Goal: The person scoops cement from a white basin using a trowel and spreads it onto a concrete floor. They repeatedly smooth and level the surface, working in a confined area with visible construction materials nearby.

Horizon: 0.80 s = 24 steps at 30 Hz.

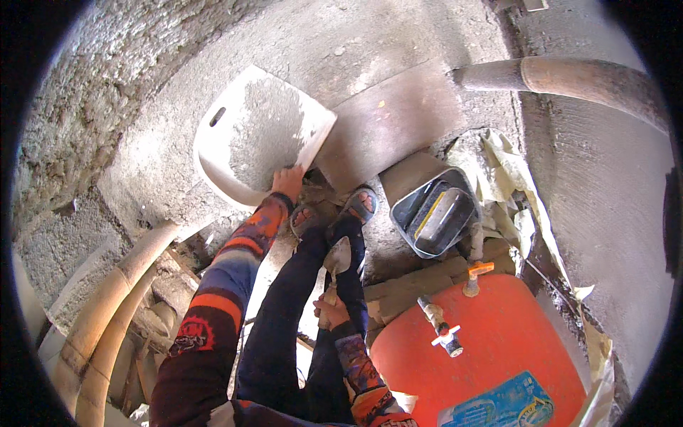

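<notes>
Tray (213, 167), white with one slot in its wall, lies between 10 and 11 o'clock of centre. It holds grey mix (267, 132), spread over most of its inner face; the white surface shows along the margins. The left hand (288, 183) is at the tray's 5 o'clock edge, fingers together and clamped on the rim. The thumb cannot be made out.

The right hand (332, 311) is at 6 o'clock, in front of the legs, fingers wrapped around the handle of the trowel (338, 256). The blade points toward 12 o'clock and is well apart from the tray.

Bucket (407, 174), grey, stands at 3 o'clock. It contains a black item (425, 203) with a yellow strip and a pale face; its exact kind is unclear.

Red container (512, 320) occupies the area between 4 and 5 o'clock. Its interior is not visible. A blue label (498, 409) is on its surface. An orange-handled valve (480, 269) is at its 11 o'clock edge; a white-handled valve (447, 340) is nearer its middle.

Board (391, 124), brown, lies flat at 1 o'clock, beside the tray.
</notes>
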### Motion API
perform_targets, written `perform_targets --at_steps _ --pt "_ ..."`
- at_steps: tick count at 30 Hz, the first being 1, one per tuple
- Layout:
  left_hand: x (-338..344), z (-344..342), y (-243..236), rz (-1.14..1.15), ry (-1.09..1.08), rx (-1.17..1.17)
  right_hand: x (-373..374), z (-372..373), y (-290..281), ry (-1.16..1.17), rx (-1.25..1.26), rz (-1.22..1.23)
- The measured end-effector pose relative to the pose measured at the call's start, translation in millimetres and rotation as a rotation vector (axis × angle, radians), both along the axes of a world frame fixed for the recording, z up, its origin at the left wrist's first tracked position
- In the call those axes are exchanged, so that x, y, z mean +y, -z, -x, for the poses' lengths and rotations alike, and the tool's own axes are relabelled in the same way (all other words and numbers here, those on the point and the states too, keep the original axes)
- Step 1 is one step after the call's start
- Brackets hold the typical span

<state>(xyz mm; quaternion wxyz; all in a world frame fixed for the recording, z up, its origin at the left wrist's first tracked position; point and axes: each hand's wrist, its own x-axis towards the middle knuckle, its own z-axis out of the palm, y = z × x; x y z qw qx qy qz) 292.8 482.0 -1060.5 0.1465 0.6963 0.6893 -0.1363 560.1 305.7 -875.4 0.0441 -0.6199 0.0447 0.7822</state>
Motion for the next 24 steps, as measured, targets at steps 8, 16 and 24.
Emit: perform_targets --at_steps 8,16,24 --pt "-77 -24 -103 0.738 -0.204 -0.425 87 -1 -22 0.016 -0.014 -0.279" --pt "-155 0 -112 0.585 -0.389 -0.666 258 -5 -73 -0.016 -0.147 -0.550" --pt "-176 55 -66 0.426 -0.359 -0.658 338 -1 -75 0.146 -0.235 -0.545"
